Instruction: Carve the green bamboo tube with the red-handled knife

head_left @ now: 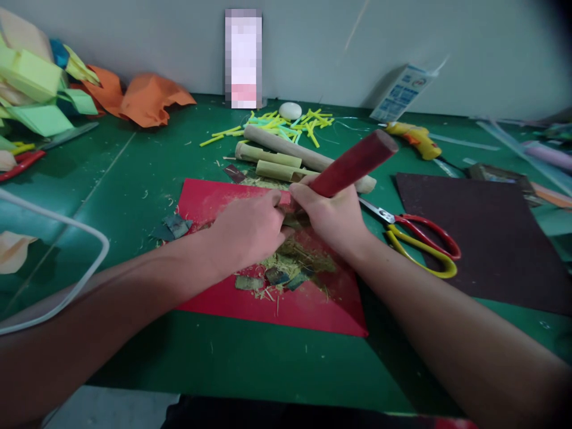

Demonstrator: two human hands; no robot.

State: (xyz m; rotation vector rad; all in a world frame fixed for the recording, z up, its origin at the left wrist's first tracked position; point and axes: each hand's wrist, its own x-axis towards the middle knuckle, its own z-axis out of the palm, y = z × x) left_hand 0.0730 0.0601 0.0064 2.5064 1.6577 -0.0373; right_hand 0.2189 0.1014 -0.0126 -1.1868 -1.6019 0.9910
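My right hand (335,217) is wrapped round a thick dark-red rod (355,167) that slants up to the right; its lower end is hidden by the fingers. Close against it, my left hand (254,223) has its fingers curled together, and what they hold, if anything, is hidden. Both hands are above a red sheet (201,196) strewn with pale shavings (308,256) and dark green scraps (250,282). Just beyond them lie two cut bamboo pieces (268,156) and a long pale stick (290,148). To the right are scissors (420,238) with red and yellow handles.
A dark brown sheet (487,238) is at right, with a yellow glue gun (415,138) behind. Cut yellow straws (313,125) and a white egg-shaped object (290,111) lie at the back. Orange paper (152,98) sits at left. A white cable (89,229) crosses over my left forearm.
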